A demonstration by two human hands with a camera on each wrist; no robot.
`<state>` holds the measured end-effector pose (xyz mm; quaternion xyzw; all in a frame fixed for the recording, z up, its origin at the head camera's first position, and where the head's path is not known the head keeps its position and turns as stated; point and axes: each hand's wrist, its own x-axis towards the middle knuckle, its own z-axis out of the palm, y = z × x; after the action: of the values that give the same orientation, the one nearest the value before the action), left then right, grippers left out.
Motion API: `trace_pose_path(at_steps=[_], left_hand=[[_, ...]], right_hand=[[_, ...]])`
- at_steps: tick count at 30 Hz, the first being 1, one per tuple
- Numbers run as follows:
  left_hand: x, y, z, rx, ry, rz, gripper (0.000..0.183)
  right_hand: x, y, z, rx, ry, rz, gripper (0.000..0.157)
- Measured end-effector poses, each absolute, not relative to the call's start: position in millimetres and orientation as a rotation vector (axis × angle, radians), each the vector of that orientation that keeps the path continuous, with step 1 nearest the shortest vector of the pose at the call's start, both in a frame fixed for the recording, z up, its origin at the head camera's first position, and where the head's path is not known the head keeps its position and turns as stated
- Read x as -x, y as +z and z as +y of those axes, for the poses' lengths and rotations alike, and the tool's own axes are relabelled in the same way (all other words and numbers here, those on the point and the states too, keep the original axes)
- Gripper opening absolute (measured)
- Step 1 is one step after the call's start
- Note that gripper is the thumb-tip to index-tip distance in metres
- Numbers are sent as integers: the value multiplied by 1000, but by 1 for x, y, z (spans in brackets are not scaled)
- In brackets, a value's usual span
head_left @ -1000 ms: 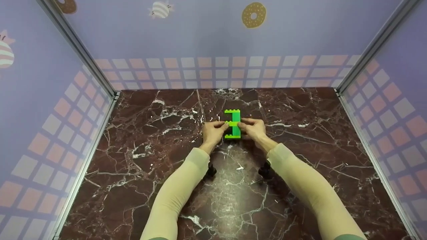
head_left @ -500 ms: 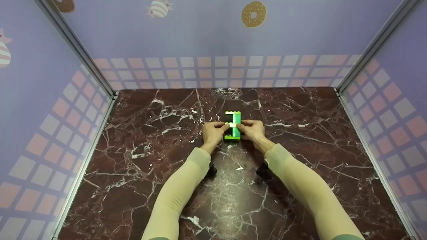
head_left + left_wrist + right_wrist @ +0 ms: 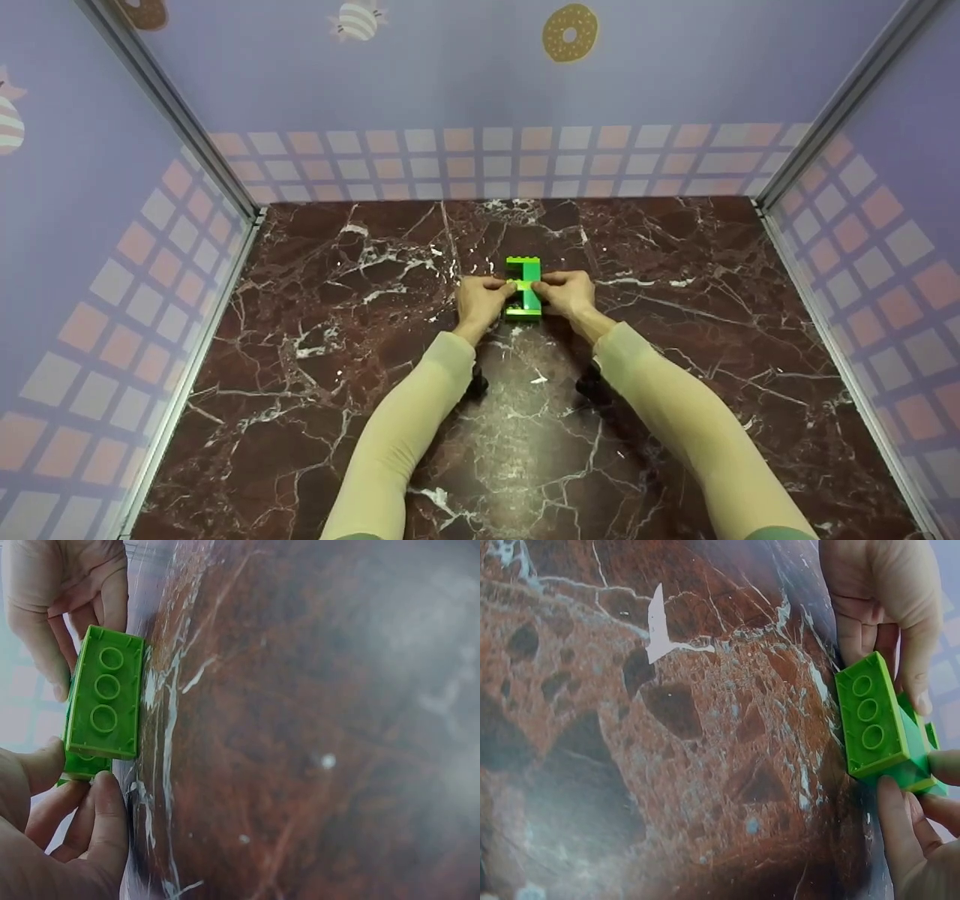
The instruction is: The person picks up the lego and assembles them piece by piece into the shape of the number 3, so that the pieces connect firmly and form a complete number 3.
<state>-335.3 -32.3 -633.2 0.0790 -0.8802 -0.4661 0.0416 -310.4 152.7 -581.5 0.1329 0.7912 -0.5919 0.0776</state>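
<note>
Between both hands, over the middle of the table, is an E-shaped build of toy building bricks (image 3: 531, 271). Three lime bricks stick out to the left from a darker green spine. My left hand (image 3: 480, 304) pinches the free end of the middle lime brick between thumb and fingers. On the other side, my right hand (image 3: 570, 294) grips the green spine, thumb on top. The left wrist view shows the hollow underside of the near lime brick (image 3: 105, 694), with three round tubes inside. In the right wrist view, the green spine (image 3: 913, 746) runs back behind that brick.
A dark red marbled table (image 3: 360, 360) with white veins lies under the hands. Patterned lilac panels surround it at the back (image 3: 480, 82), left and right, joined by metal corner rails (image 3: 180, 112). Both forearms reach in from the front in pale sleeves (image 3: 405, 420).
The brick build has tipped and shifted slightly toward me, its far end coming nearer. Both hands keep their hold and have moved only a little.
</note>
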Motion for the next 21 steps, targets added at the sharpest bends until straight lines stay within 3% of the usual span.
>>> trace_pose_path(at_steps=[14, 21], left_hand=[[338, -636, -34, -321, -1422, -2736, 17], [346, -641, -37, -226, -1412, -2772, 19]], right_hand=[[311, -585, 151, -350, -1689, 2449, 32], [312, -583, 153, -331, -1656, 2470, 34]])
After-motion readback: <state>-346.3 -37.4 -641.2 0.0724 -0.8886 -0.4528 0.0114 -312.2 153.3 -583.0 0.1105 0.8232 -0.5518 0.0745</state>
